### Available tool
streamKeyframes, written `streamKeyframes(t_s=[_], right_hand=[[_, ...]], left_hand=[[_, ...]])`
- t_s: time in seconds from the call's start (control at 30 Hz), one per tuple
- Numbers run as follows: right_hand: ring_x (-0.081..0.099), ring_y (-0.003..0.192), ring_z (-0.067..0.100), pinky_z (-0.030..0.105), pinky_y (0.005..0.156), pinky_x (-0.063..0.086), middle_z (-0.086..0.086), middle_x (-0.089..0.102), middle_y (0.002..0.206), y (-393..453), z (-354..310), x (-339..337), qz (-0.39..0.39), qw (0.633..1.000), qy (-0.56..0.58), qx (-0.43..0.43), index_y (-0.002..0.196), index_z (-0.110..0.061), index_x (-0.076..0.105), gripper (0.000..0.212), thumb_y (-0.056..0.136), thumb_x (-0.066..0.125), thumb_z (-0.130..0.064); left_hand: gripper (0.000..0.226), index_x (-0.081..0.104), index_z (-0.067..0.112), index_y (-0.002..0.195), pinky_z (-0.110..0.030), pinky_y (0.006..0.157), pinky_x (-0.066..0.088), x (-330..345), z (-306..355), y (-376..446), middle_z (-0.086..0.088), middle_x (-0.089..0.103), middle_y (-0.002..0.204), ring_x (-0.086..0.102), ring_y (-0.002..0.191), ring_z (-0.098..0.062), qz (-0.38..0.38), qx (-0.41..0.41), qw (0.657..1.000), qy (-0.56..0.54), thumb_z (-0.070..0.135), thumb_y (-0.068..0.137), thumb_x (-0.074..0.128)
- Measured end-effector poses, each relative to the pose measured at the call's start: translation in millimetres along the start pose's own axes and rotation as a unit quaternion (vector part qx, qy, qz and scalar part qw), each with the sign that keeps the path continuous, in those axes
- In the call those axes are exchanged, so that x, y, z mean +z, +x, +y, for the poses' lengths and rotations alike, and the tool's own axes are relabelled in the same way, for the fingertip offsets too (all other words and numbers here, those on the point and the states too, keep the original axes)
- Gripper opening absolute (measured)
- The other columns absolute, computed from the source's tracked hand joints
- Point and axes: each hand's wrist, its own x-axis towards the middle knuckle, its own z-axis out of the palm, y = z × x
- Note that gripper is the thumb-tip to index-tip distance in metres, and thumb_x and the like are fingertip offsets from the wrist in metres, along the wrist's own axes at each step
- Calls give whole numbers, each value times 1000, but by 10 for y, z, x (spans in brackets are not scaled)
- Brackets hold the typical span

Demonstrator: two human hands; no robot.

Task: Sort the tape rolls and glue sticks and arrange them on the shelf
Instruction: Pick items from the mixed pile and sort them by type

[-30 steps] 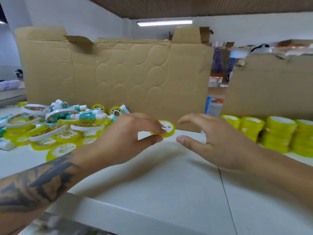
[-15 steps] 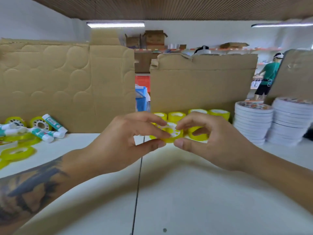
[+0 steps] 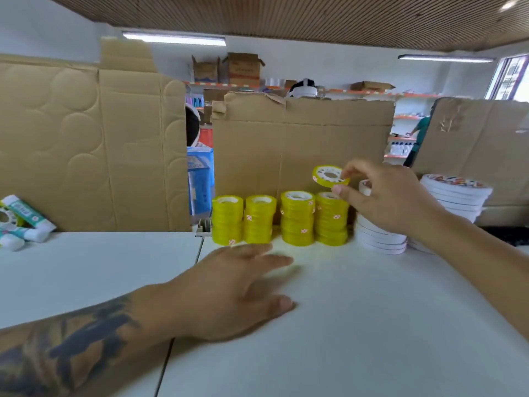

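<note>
Our right hand (image 3: 392,196) pinches the thin yellow tape roll (image 3: 330,176) by its rim at centre-right of the frame, above the rightmost yellow stack (image 3: 332,219); it looks light, stiff, slightly slick. Our left hand (image 3: 237,287) lies flat, holding nothing.

Four tape stacks (image 3: 282,219) stand in a row at the shelf (image 3: 357,325) rear edge, before a cardboard panel (image 3: 300,144); flat roll stacks (image 3: 455,202) stand right of them; glue sticks (image 3: 25,222) lie at the left edge.
</note>
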Motion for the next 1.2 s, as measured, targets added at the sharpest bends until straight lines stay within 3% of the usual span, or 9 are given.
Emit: streamKeyframes(t_s=[0.07,0.13,0.33,0.5,0.77,0.87,0.97,1.03,1.2], right_hand=[[62,96,25,41,90,41,-5,68,90,43,64,55,-10,999,-47,2,109,-37,54,41,88,41,-70],[60,94,26,41,88,32,-6,63,84,48,78,101,-11,997,-77,5,108,-35,54,37,91,42,-66],[55,103,25,49,105,26,-5,61,86,22,50,140,-30,993,-111,25,107,-34,49,29,96,44,-60],[55,108,25,53,107,27,-8,56,87,11,48,179,-41,985,-167,20,108,-32,48,28,98,40,-57],[53,116,24,54,107,25,-6,62,118,-27,9,225,-36,980,-195,15,111,-30,51,23,101,38,-46],[48,127,24,56,110,23,-4,55,136,-57,-100,199,-19,976,-218,-17,120,-29,53,27,99,41,-42],[46,134,25,54,110,26,0,51,146,-48,-439,169,-13,977,-199,-73,126,-29,56,38,99,36,-46],[43,138,24,52,112,24,-3,47,151,-13,-756,190,-35,980,-167,-98,131,-32,54,40,101,35,-48],[34,144,14,42,113,21,-13,36,157,95,-1578,482,-104,972,-132,-166,143,-41,42,45,101,34,-53]], left_hand=[[74,25,61,151,-30,126,10,20,7,-33,25,14,166,6,151,6,-65,-32,997,-3,87,81,24],[76,24,61,151,-28,126,7,-17,23,-41,25,11,167,3,151,7,-78,-43,996,-8,86,80,24],[76,25,58,153,-30,126,7,-26,38,-41,23,12,167,3,152,5,-83,-45,996,-7,84,81,25],[75,24,59,152,-33,127,10,-28,24,-39,23,13,167,5,152,4,-88,-44,995,-9,85,81,25],[70,25,58,152,-38,126,12,-74,26,-29,20,18,167,8,152,3,-96,-38,995,0,82,87,32],[68,30,55,151,-35,124,18,-199,-27,-67,21,29,161,20,149,1,-78,-34,996,35,83,89,34],[65,48,47,136,-41,114,36,-390,-156,-190,24,52,139,42,134,-3,-62,-23,995,78,84,86,28],[58,51,43,133,-42,111,38,-518,-266,-335,23,55,135,46,129,-4,-58,-51,993,89,79,90,35],[75,48,47,137,-42,113,36,-782,-690,-979,20,55,140,49,133,-12,-20,-151,982,110,86,76,30]])
